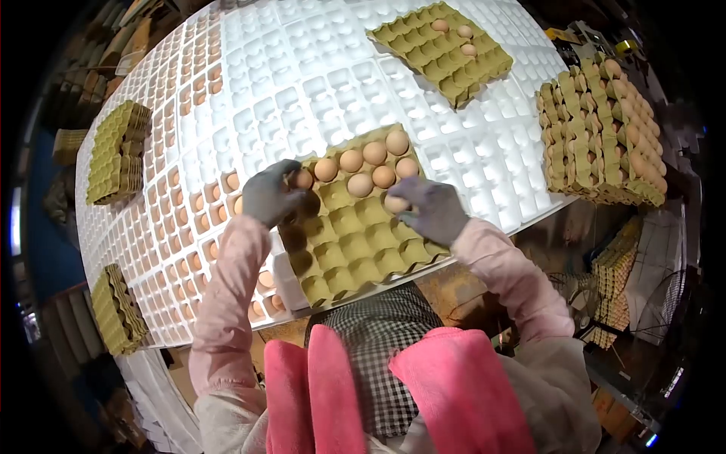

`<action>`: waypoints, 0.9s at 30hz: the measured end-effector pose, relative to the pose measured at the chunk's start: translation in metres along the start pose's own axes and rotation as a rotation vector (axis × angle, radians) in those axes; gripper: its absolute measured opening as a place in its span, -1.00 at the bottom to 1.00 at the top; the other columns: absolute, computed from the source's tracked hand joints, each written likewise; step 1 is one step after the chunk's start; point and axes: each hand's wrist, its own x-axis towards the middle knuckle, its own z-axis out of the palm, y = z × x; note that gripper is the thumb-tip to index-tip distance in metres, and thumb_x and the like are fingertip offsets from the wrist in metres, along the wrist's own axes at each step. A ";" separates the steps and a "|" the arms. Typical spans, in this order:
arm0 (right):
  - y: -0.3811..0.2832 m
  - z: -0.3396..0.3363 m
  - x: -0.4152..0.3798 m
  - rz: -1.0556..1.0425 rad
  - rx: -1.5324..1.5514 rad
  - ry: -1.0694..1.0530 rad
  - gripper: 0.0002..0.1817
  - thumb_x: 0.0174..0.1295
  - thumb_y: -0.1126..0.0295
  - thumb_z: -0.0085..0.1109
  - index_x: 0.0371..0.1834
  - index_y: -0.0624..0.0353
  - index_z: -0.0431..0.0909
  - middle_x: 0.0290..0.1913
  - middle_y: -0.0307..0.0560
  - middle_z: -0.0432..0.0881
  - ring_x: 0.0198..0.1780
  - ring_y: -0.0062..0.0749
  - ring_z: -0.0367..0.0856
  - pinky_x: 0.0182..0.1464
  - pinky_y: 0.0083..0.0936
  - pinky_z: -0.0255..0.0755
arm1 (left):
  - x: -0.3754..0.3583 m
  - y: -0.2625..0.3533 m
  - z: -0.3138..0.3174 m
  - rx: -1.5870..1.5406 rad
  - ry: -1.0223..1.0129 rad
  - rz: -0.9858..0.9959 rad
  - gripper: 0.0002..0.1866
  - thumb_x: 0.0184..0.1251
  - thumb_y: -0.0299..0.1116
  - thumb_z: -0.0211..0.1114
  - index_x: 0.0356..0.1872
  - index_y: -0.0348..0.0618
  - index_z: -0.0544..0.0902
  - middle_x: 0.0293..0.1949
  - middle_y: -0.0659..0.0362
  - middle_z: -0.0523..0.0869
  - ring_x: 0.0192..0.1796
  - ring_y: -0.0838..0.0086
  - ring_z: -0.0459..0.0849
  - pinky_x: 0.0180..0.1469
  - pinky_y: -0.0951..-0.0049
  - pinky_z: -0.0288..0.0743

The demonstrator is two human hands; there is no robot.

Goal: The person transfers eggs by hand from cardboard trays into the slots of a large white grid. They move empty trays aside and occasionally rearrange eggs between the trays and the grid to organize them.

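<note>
A yellow-green pulp egg tray [355,246] lies near the table's front edge, with several brown eggs [374,153] in its far rows and bare cups nearer me. My left hand [272,194], in a grey glove, is closed at the tray's far left corner on a brown egg [303,179]. At the tray's right side my gloved right hand [435,209] has its fingers closed round another egg [396,203]. White moulded trays [261,121] cover the table around the pulp tray.
Another pulp tray [446,57] with a few eggs lies at the back. A tall stack of filled trays [597,136] stands at the right. Two stacks of pulp trays [117,155] sit along the left, beside white trays holding eggs.
</note>
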 end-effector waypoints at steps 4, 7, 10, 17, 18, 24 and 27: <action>0.027 -0.039 -0.038 0.433 1.079 0.269 -0.53 0.37 0.28 0.20 0.31 0.16 0.46 0.05 -0.14 0.57 -0.06 -0.53 0.64 -0.14 -0.64 0.57 | -0.013 -0.037 0.006 -1.179 0.249 0.025 -0.50 0.31 -0.39 0.25 0.30 -0.16 0.54 0.08 0.07 0.64 0.05 0.34 0.68 0.14 0.40 0.60; 0.039 -0.028 -0.029 0.280 0.192 0.207 -0.44 0.15 0.02 0.40 0.15 0.06 0.57 0.07 0.07 0.57 -0.12 -0.24 0.70 -0.12 -0.37 0.60 | 0.011 0.014 0.003 -0.141 0.082 0.118 -0.54 0.25 -0.29 0.33 0.21 -0.03 0.61 0.03 0.04 0.71 0.08 0.15 0.69 0.13 0.27 0.59; 0.013 -0.008 -0.002 0.318 -0.486 0.063 -0.28 -0.01 -0.39 0.31 -0.06 0.02 0.61 0.06 0.24 0.53 -0.22 -0.04 0.71 -0.18 -0.24 0.58 | 0.033 0.042 0.038 0.540 0.054 0.011 -0.69 0.15 -0.18 0.38 -0.10 -0.03 0.65 0.06 -0.05 0.65 0.04 0.10 0.70 0.06 0.05 0.56; 0.006 -0.011 0.007 0.423 -0.507 -0.048 -0.38 0.10 -0.30 0.27 -0.28 0.12 0.62 -0.18 0.12 0.59 -0.24 -0.01 0.68 -0.20 -0.14 0.53 | -0.013 -0.027 0.007 -0.365 0.516 -0.064 -0.53 0.15 -0.20 0.51 0.11 -0.05 0.68 0.19 0.04 0.48 0.01 0.24 0.74 0.05 0.27 0.65; 0.004 -0.015 0.005 0.443 -0.473 -0.055 -0.41 0.12 -0.27 0.26 -0.28 0.12 0.63 -0.20 0.11 0.61 -0.20 -0.02 0.67 -0.18 -0.13 0.53 | -0.020 -0.052 -0.002 -0.437 0.670 -0.093 -0.53 0.14 -0.24 0.52 0.10 -0.08 0.69 0.18 0.04 0.48 0.00 0.28 0.75 0.03 0.32 0.67; -0.057 -0.017 0.047 0.404 0.111 0.199 -0.58 0.20 0.15 0.37 -0.02 0.23 0.65 -0.12 0.07 0.65 -0.05 -0.12 0.61 0.01 -0.29 0.47 | -0.007 -0.184 -0.070 0.126 0.632 -0.401 -0.59 0.22 -0.10 0.38 0.12 0.20 0.65 0.27 0.06 0.43 0.02 0.07 0.71 0.04 0.14 0.60; -0.135 0.020 0.141 0.113 0.310 0.064 -0.55 0.17 0.18 0.40 0.03 0.24 0.62 -0.05 0.04 0.65 -0.01 -0.18 0.63 0.04 -0.34 0.49 | 0.011 -0.215 -0.075 0.212 0.349 -0.378 -0.59 0.30 -0.11 0.30 0.19 0.28 0.61 0.33 0.00 0.43 0.06 0.04 0.70 0.09 0.10 0.58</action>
